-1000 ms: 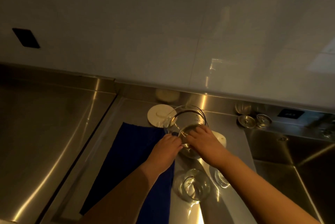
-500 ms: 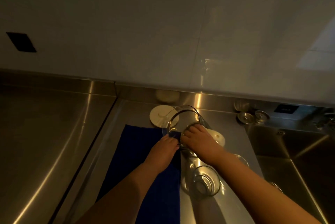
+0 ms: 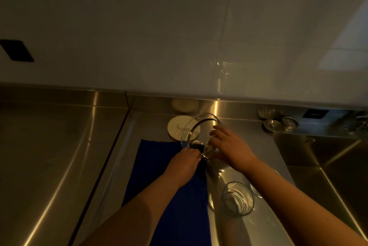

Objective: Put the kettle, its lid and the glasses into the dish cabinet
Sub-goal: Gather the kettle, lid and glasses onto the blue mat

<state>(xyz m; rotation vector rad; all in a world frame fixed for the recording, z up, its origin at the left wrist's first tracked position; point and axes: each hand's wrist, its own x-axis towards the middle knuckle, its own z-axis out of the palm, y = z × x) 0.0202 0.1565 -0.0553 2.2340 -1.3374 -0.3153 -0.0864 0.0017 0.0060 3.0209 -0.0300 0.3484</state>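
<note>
Your right hand (image 3: 231,146) curled round the tilted glass kettle (image 3: 201,134), your left hand (image 3: 185,163) pinching its lower edge, lid (image 3: 180,128) at 10 o'clock of it, glass (image 3: 238,199) at 5 o'clock on the bench (image 3: 258,146).

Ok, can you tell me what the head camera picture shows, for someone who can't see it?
Two bare hands hold a clear glass kettle tilted above a steel counter: the right hand grips its side and the left hand holds its lower edge. Behind it lies a round white lid, a blue cloth is under the left arm, and a drinking glass stands nearer the camera.
</note>
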